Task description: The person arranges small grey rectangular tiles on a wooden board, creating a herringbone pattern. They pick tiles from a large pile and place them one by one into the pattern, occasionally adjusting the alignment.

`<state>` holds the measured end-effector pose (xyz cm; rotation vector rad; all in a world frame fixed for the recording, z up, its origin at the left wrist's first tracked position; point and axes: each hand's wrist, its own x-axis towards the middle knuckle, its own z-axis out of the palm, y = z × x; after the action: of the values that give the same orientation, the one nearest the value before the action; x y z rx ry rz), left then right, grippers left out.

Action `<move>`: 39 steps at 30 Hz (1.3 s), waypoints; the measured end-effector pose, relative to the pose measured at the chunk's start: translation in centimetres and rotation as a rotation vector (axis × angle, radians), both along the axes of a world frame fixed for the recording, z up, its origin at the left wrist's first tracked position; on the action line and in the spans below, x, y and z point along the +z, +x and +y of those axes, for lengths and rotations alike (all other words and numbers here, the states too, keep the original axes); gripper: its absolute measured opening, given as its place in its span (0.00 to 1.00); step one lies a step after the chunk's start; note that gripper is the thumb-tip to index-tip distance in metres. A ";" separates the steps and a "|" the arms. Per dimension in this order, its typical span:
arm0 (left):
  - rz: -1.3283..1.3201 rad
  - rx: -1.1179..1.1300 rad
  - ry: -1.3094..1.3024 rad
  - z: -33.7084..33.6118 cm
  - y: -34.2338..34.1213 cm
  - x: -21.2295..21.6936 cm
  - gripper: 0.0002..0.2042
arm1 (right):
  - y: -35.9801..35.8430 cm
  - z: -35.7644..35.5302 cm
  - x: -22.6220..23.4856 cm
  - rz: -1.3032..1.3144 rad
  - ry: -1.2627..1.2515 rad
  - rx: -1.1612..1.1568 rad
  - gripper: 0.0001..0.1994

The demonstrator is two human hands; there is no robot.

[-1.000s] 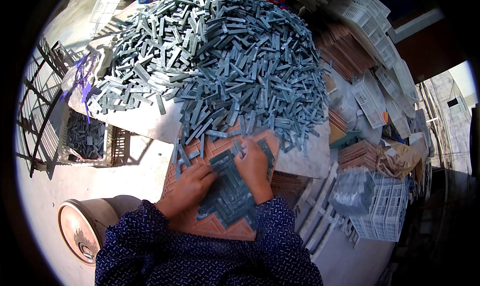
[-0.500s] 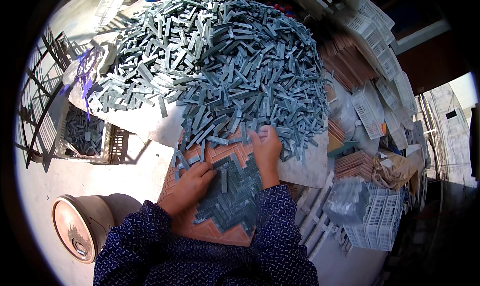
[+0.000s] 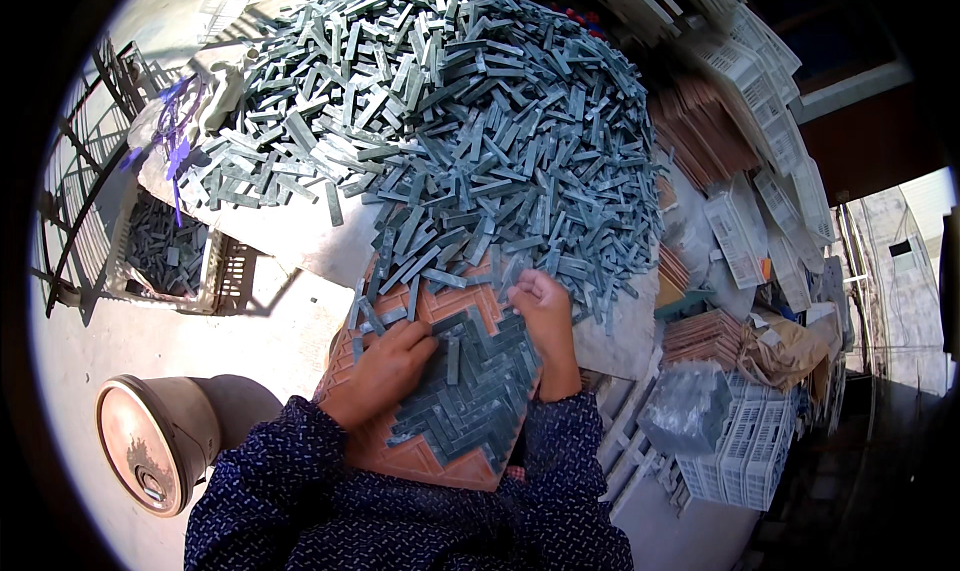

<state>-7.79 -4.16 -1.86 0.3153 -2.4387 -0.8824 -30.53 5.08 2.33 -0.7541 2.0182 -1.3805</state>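
An orange mould board (image 3: 395, 458) with a zigzag of grooves lies before me, partly filled with dark grey-green stone strips (image 3: 470, 401) in a herringbone pattern. One loose strip (image 3: 453, 361) rests on top of the laid ones. My left hand (image 3: 390, 369) is over the board's left side, its fingers curled together; what they hold, if anything, is hidden. At the board's upper right edge, my right hand (image 3: 545, 313) pinches a slightly blurred stone strip between thumb and fingers. Just beyond both hands, a large heap of stone strips (image 3: 500, 161) spills onto the board's far edge.
To the left stand a crate of strips (image 3: 165, 251) and a round brown bucket (image 3: 150, 441). On the right are stacked orange boards (image 3: 705, 336), white plastic crates (image 3: 745, 441) and a plastic-wrapped bundle (image 3: 688, 408). Purple straps (image 3: 178, 156) hang at the table's left edge.
My right hand has drawn back from the heap, a little nearer and to the right, with a strip at its fingertips. The left hand stays nearly in place. The view has shifted slightly.
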 end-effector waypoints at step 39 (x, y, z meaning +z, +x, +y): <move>0.001 -0.014 0.041 0.0 0.0 0.0 0.10 | 0.2 -3.2 1.3 1.126 0.212 0.659 0.10</move>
<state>-7.74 -4.21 -1.91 0.3124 -2.4273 -0.9395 -30.35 1.90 3.61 -2.1620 2.2089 -0.3053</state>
